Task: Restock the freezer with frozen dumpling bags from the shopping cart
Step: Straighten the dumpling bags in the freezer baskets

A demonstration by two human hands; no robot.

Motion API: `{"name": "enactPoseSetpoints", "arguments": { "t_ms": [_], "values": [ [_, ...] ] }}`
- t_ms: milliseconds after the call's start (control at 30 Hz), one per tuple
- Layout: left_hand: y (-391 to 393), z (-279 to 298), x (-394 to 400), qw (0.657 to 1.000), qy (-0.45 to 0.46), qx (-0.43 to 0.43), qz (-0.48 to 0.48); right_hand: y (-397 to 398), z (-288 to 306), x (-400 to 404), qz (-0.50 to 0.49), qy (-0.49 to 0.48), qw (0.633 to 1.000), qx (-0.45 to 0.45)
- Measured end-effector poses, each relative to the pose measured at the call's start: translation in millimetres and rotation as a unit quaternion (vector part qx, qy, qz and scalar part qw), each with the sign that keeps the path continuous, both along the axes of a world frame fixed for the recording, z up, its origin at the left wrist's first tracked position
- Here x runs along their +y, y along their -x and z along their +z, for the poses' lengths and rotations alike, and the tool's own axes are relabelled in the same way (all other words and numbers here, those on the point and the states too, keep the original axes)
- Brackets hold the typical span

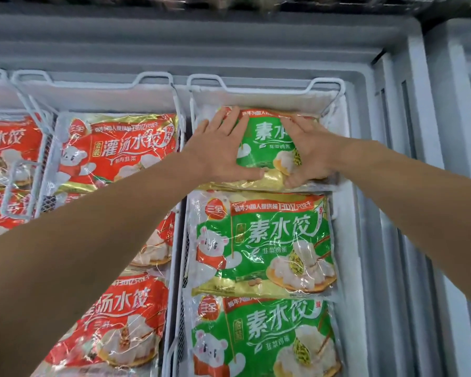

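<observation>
Under both palms, at the far end of the right wire basket (pixel 327 85), lies the top green dumpling bag (pixel 264 148). Your left hand (pixel 220 148) presses it, fingers straight and spread. Your right hand (pixel 309 151) presses alongside, fingers flat, thumb at the near edge. Two green bags (pixel 259 248) lie nearer you; red bags (pixel 120 148) sit left of your left hand.

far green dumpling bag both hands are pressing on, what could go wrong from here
1. The far green dumpling bag overlaps the top edge of the middle green bag; pressing with the left hand and right hand may crumple that edge or leave the far bag tilted.
2. It sits tight against the white wire basket at the back, so the foil could snag on the frosted wire.
3. Flat palms on slick plastic may slip.
</observation>
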State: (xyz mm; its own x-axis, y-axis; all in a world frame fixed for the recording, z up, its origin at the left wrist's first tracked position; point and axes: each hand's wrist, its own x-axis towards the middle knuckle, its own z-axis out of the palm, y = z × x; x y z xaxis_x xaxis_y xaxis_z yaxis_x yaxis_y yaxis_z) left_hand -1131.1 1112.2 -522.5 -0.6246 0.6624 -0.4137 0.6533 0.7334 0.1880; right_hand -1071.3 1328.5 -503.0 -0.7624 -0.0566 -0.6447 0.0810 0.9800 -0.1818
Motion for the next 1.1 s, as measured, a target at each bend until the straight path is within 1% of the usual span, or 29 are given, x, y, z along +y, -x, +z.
{"name": "enactPoseSetpoints", "arguments": {
  "t_ms": [100,200,300,367,433,467,533,567,600,633,667,700,733,767,800,900,1000,1100],
  "values": [
    [-5.1,-12.4,-7.7,0.999,-0.018,0.036,0.003,5.9,-1.7,-5.3,0.007,-0.014,1.0,0.01],
    [-6.2,-15.3,-10.6,0.998,-0.033,0.043,0.014,3.3,-1.3,-3.0,0.011,-0.023,1.0,0.014],
    [-4.3,-8.1,-15.0,0.999,-0.014,0.03,0.01,-7.9,3.3,-2.5,0.037,-0.057,0.998,0.014],
    [-3.1,-0.7,-19.6,0.999,0.006,0.01,0.035,-11.8,6.4,-3.0,0.049,-0.081,0.995,0.018],
    [-8.4,8.9,-23.4,0.998,0.01,0.008,0.063,-17.1,11.6,-6.1,0.033,-0.074,0.996,0.033],
    [-15.0,13.6,-26.6,0.997,-0.011,0.019,0.074,-22.3,16.1,-9.2,0.013,-0.056,0.997,0.053],
    [-43.2,24.0,-37.7,0.989,-0.118,0.056,0.077,-45.4,28.5,-20.2,-0.028,0.001,0.992,0.123],
    [-63.4,27.1,-44.8,0.979,-0.179,0.081,0.058,-62.9,33.1,-27.3,-0.041,0.031,0.986,0.156],
    [-86.1,26.2,-52.5,0.971,-0.213,0.103,0.032,-82.7,34.5,-34.8,-0.041,0.049,0.984,0.167],
    [-111.8,26.1,-59.6,0.973,-0.209,0.097,0.003,-105.5,35.9,-42.4,-0.024,0.056,0.987,0.149],
    [-134.3,26.2,-65.3,0.986,-0.159,0.056,-0.022,-126.5,34.2,-49.3,-0.002,0.053,0.993,0.109],
    [-150.1,24.9,-70.0,0.996,-0.08,0.009,-0.037,-143.1,29.6,-54.0,0.022,0.04,0.997,0.069],
    [-160.2,21.1,-74.8,0.999,-0.009,-0.02,-0.045,-155.9,25.2,-57.0,0.04,0.022,0.998,0.041],
    [-163.9,14.9,-78.5,0.997,0.041,-0.028,-0.052,-163.8,20.6,-58.6,0.047,0.006,0.999,0.026],
    [-162.6,11.3,-80.6,0.996,0.069,-0.022,-0.059,-167.2,16.4,-59.4,0.048,-0.005,0.999,0.023],
    [-154.9,6.0,-80.4,0.995,0.08,0.0,-0.062,-163.0,11.5,-62.8,0.036,-0.014,0.999,0.033],
    [-156.1,2.3,-76.8,0.996,0.078,-0.003,-0.042,-157.8,6.0,-63.1,0.029,-0.016,0.999,0.039],
    [-160.7,2.2,-73.4,0.998,0.052,-0.01,-0.015,-160.7,2.2,-61.0,0.031,-0.019,0.998,0.053]
  ]
}}
